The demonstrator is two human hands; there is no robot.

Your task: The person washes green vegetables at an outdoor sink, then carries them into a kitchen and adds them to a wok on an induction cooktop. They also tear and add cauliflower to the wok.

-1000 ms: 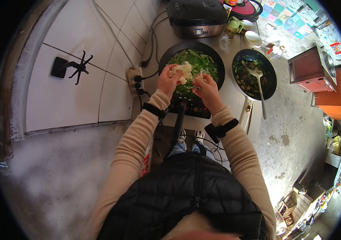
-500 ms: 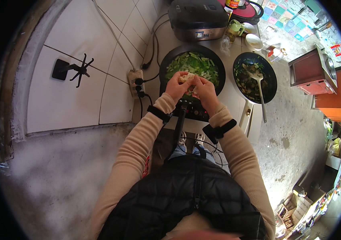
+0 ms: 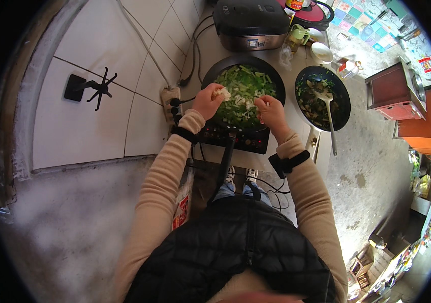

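A dark frying pan full of chopped green vegetables sits on a black cooktop, its handle pointing toward me. My left hand is closed around a pale, ragged clump of food over the pan's left side. Over the right side, my right hand has thumb and fingers pinched together. Whether a small bit is between those fingertips I cannot make out. Pale torn pieces lie on the greens between my hands.
Right of the cooktop is a second pan holding cooked food and a pale spatula. A black rice cooker stands behind. Bowls and a green-handled jug are beyond. Cords run to a power strip by the tiled wall.
My hands were together over the pan with the pale clump between them. Now they are apart, the left moved left with the clump, the right moved right. More pale pieces show on the greens.
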